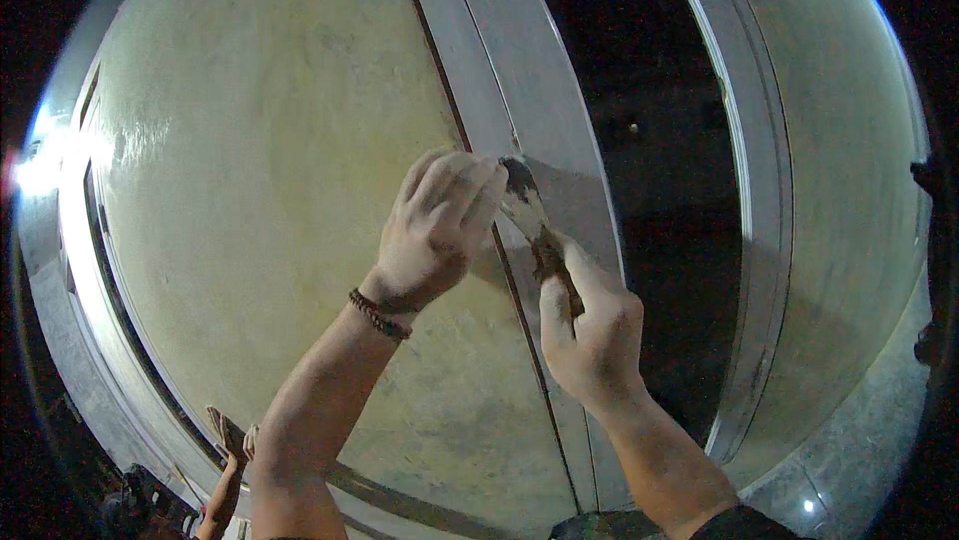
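Note:
A putty knife [523, 195] with a dark, pale-smeared blade is held by its handle in my right hand [599, 325], blade pointing up and to the left. Its blade lies against or just in front of the grey door frame [559, 130]. My left hand [438, 225], with a dark braided bracelet [378, 316] at the wrist, is closed, fingertips bunched beside the blade's tip. Whatever those fingers hold, if anything, is hidden. Behind the left hand is the yellowish-green wall [270, 140], meeting the frame along a dark seam.
Right of the frame is a dark opening [659, 140], bordered by another grey upright [764, 190]. At the lower left, another person's hand [236, 445] is raised near the wall. A bright lamp [40, 172] glares at the far left. Grey floor [814, 480] shows at the lower right.

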A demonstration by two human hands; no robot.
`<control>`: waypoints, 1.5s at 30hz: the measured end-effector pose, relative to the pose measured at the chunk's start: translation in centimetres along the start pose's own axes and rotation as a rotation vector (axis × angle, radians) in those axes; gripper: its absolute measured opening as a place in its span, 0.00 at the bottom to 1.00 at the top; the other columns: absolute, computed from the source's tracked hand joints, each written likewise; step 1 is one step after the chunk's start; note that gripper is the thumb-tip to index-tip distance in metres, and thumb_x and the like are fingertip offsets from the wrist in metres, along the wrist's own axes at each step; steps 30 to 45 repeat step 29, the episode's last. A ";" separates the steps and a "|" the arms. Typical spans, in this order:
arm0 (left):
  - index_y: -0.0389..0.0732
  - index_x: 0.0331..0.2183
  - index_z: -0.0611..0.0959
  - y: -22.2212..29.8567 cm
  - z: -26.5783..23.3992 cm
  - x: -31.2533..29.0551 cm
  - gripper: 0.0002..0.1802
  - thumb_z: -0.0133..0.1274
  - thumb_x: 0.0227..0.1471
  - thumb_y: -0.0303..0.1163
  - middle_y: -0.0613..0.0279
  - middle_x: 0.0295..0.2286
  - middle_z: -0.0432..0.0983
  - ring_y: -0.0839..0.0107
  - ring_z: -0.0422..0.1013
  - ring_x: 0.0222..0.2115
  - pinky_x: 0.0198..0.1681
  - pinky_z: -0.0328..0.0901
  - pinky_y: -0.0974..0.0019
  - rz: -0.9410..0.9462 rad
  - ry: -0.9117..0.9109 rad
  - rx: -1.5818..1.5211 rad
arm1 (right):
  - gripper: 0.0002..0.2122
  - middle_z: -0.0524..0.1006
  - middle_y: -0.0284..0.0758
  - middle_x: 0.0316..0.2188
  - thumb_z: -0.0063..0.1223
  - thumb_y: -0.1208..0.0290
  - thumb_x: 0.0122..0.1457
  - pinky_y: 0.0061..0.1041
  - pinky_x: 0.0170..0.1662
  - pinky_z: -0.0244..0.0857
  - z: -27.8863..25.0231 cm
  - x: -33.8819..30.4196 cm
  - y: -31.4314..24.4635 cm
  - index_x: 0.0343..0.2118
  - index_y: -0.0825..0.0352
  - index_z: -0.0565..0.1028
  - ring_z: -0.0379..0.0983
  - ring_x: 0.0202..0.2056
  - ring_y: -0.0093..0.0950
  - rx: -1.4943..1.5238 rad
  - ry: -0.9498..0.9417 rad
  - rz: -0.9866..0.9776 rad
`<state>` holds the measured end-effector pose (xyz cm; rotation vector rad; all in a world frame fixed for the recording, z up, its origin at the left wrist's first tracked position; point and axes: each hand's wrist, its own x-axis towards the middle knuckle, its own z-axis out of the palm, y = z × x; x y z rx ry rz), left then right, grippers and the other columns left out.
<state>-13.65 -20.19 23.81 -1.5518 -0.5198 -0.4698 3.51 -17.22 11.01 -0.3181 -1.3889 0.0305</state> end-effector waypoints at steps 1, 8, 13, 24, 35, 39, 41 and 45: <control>0.37 0.47 0.85 0.4 0.1 0.2 0.20 0.59 0.49 0.26 0.60 0.46 0.79 0.58 0.72 0.50 0.56 0.69 0.52 0.026 0.060 -0.057 | 0.18 0.81 0.49 0.28 0.55 0.75 0.59 0.41 0.31 0.72 -0.4 -0.1 -0.1 0.52 0.73 0.77 0.80 0.28 0.46 0.028 0.010 0.007; 0.40 0.46 0.87 -2.2 1.7 3.6 0.20 0.62 0.49 0.24 0.60 0.45 0.82 0.58 0.75 0.49 0.54 0.70 0.54 -0.048 0.059 0.055 | 0.18 0.81 0.51 0.30 0.55 0.75 0.60 0.43 0.33 0.73 -0.2 4.2 0.9 0.52 0.73 0.76 0.80 0.30 0.48 -0.016 0.011 0.013; 0.40 0.46 0.87 -2.1 0.7 2.1 0.19 0.61 0.49 0.26 0.59 0.45 0.81 0.58 0.75 0.49 0.55 0.70 0.53 0.000 0.050 0.009 | 0.17 0.82 0.52 0.34 0.54 0.74 0.61 0.43 0.37 0.74 -0.1 3.9 -0.9 0.52 0.73 0.76 0.81 0.34 0.49 -0.007 -0.054 0.070; 0.40 0.62 0.74 -1.2 1.0 3.6 0.32 0.59 0.58 0.38 0.51 0.64 0.66 0.50 0.63 0.64 0.67 0.57 0.47 -0.265 -0.002 -0.073 | 0.16 0.80 0.45 0.49 0.49 0.77 0.67 0.32 0.53 0.70 -7.5 -2.1 3.3 0.56 0.75 0.74 0.79 0.47 0.34 0.204 0.146 0.333; 0.49 0.68 0.66 3.3 2.4 0.7 0.41 0.58 0.58 0.48 0.57 0.71 0.52 0.54 0.48 0.71 0.74 0.39 0.43 -0.218 -0.274 -0.094 | 0.19 0.76 0.54 0.56 0.46 0.78 0.66 0.36 0.65 0.61 -12.3 -15.3 8.4 0.59 0.76 0.70 0.73 0.59 0.40 0.068 -0.079 0.363; 0.49 0.68 0.66 3.3 2.4 0.7 0.41 0.58 0.58 0.48 0.57 0.71 0.52 0.54 0.48 0.71 0.74 0.39 0.43 -0.218 -0.274 -0.094 | 0.19 0.76 0.54 0.56 0.46 0.78 0.66 0.36 0.65 0.61 -12.3 -15.3 8.4 0.59 0.76 0.70 0.73 0.59 0.40 0.068 -0.079 0.363; 0.49 0.68 0.66 3.3 2.4 0.7 0.41 0.58 0.58 0.48 0.57 0.71 0.52 0.54 0.48 0.71 0.74 0.39 0.43 -0.218 -0.274 -0.094 | 0.19 0.76 0.54 0.56 0.46 0.78 0.66 0.36 0.65 0.61 -12.3 -15.3 8.4 0.59 0.76 0.70 0.73 0.59 0.40 0.068 -0.079 0.363; 0.49 0.68 0.66 3.3 2.4 0.7 0.41 0.58 0.58 0.48 0.57 0.71 0.52 0.54 0.48 0.71 0.74 0.39 0.43 -0.218 -0.274 -0.094 | 0.19 0.76 0.54 0.56 0.46 0.78 0.66 0.36 0.65 0.61 -12.3 -15.3 8.4 0.59 0.76 0.70 0.73 0.59 0.40 0.068 -0.079 0.363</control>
